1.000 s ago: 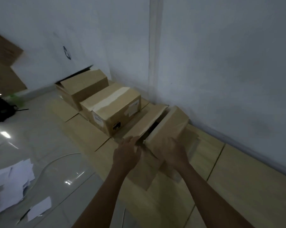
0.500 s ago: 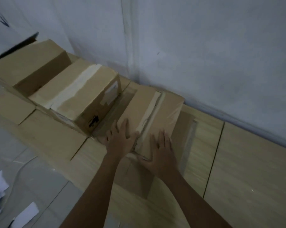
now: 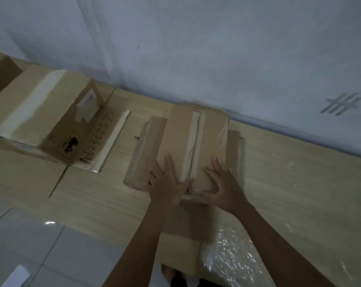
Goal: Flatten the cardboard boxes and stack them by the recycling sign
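Lying nearly flat on a pale wood-grain sheet on the floor, close to the foot of the white wall, the small cardboard box [image 3: 194,141] has its long top panels meeting along a centre seam with a strip of pale tape. Its side flaps spread outward on both sides, the left one [image 3: 144,150] showing a corrugated edge, and another flap reaches toward the camera under the forearms.

Both hands press on the near end of this box. The left hand [image 3: 167,183] lies palm down with fingers straight and together on the left panel, its thumb toward the seam. The right hand [image 3: 221,183] rests on the right panel with fingers spread and slightly bent, thumb also reaching toward the seam. Neither hand grips anything.

To the left, well apart from the pressed box, a larger cardboard box [image 3: 51,114] stands unflattened, its top sealed with a wide pale tape strip, a white label on its end face and a dark printed mark lower down. A flap at its base carries handwritten digits [image 3: 98,139]. Part of another brown box [image 3: 1,73] shows at the far left edge.

Crinkled clear plastic [image 3: 237,257] covers the sheet at lower right. Glossy grey floor tiles [image 3: 51,255] fill the lower left, with a white paper scrap [image 3: 15,276] near the bottom edge.
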